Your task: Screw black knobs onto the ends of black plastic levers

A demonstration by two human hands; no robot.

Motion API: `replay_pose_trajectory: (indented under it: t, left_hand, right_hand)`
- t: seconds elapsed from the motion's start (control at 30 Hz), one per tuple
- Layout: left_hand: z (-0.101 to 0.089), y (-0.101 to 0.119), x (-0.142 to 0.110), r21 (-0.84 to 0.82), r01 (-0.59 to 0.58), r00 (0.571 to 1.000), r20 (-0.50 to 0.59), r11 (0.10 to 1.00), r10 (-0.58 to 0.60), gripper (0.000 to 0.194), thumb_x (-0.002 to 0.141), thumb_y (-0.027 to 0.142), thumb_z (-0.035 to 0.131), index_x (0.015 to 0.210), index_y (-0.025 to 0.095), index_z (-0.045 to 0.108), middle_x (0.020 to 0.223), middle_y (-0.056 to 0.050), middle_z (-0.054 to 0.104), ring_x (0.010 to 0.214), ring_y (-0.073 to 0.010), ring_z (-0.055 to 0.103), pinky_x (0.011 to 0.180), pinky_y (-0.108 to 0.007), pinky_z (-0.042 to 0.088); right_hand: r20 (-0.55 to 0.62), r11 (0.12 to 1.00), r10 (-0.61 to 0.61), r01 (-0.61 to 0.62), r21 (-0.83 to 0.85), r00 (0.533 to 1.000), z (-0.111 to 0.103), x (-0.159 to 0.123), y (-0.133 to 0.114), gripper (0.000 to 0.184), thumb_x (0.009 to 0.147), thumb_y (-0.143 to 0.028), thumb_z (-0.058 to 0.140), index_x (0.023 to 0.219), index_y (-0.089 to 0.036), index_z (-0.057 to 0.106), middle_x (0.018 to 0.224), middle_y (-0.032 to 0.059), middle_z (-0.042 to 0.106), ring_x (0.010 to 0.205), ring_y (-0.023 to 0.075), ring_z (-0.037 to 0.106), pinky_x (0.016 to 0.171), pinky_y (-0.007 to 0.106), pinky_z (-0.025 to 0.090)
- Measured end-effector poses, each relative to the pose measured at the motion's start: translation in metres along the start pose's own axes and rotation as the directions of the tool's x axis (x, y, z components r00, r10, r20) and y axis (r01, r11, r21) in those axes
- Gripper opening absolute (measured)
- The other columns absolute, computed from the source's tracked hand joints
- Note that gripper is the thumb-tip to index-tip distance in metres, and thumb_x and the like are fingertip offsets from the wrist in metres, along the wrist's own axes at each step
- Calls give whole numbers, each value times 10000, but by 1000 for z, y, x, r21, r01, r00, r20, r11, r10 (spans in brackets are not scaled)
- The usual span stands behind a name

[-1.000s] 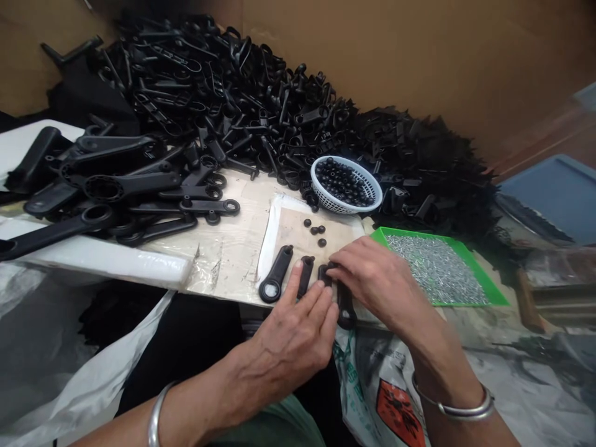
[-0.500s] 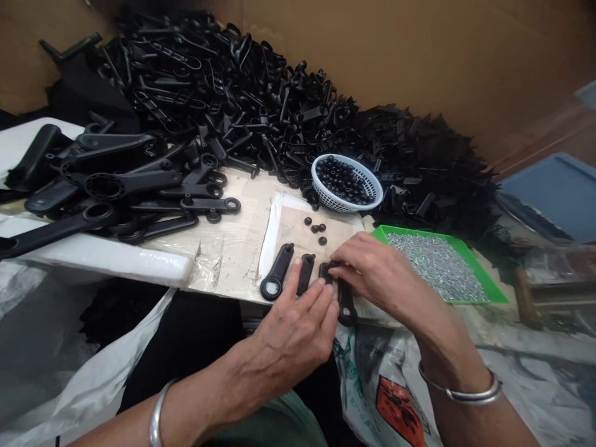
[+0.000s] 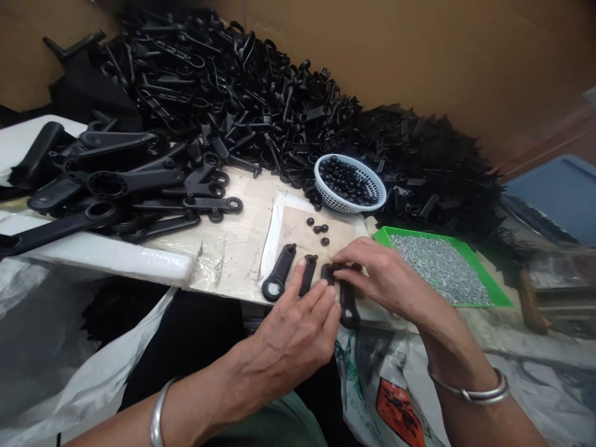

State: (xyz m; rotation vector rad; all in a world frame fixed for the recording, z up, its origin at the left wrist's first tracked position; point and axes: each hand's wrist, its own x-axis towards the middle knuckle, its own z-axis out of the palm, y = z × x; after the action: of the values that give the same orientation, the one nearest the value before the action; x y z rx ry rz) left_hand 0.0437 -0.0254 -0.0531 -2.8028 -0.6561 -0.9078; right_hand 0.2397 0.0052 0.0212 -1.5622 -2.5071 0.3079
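Note:
Black plastic crank-shaped arms with a ring at one end lie in a row at the table's front edge. The leftmost arm lies uncovered. My left hand rests over the second arm and the third arm, its fingers stretched flat and thumb apart, covering their lower ends. My right hand pinches thumb and fingers together at the third arm's upper end; what is between the fingertips is hidden. Beneath it lies another arm. Several small round black caps sit just beyond.
A pale blue basket holds many black caps. The green tray at right is full of small silver metal pins or screws. Behind rises a large pile of black parts; more arms are heaped at left on white foam.
Both hands stay almost in place on the row of arms, the right still pinching at the third one. The whole view has shifted slightly.

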Motion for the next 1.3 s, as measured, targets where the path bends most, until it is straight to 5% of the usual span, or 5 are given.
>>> replay_pose_trajectory:
  t: [0.33,0.5,0.83,1.1,1.3]
  left_hand:
    - [0,1,-1,23,-3,1000,17,1000,3,237,936,120,458,1116,68,604,1176,-150,670,1189,-258,586,1169,-644,167]
    - [0,0,-1,19,-3,1000,10,1000,3,234,933,138,474,1112,66,604,1171,-145,674,1188,-266,585,1177,-647,99]
    - [6,2,-3,55,-8,1000,-29,998,10,233,947,161,470,1120,73,598,1162,-151,679,1167,-263,604,1160,-676,109]
    - [-1,-1,-3,-24,6,999,-33,1000,-7,222,945,180,509,1124,90,607,1168,-136,668,1174,-258,588,1138,-710,43]
    - [-12,-13,-16,-43,72,994,-84,996,-76,244,963,224,523,1147,86,603,1195,-133,670,1235,-256,560,1144,-696,30]
  right_hand:
    - [10,989,-10,11,-145,1000,0,-2,-6,63,900,-213,580,885,-174,626,855,67,621,815,189,547,726,326,451]
    - [38,983,2,5,-181,999,1,1,-14,90,903,-185,558,829,-167,606,830,72,633,812,201,533,711,334,450]
    - [-34,993,117,-116,35,993,-9,3,-2,316,902,-357,589,1173,-208,653,1117,73,698,1006,205,643,888,351,502]
    - [1,987,160,-160,10,987,10,39,18,226,842,-253,613,1045,-233,710,1057,50,724,940,222,666,816,342,489]
    - [2,969,216,-214,123,976,6,32,19,208,835,-245,611,1013,-220,715,996,24,735,863,183,677,798,317,514]
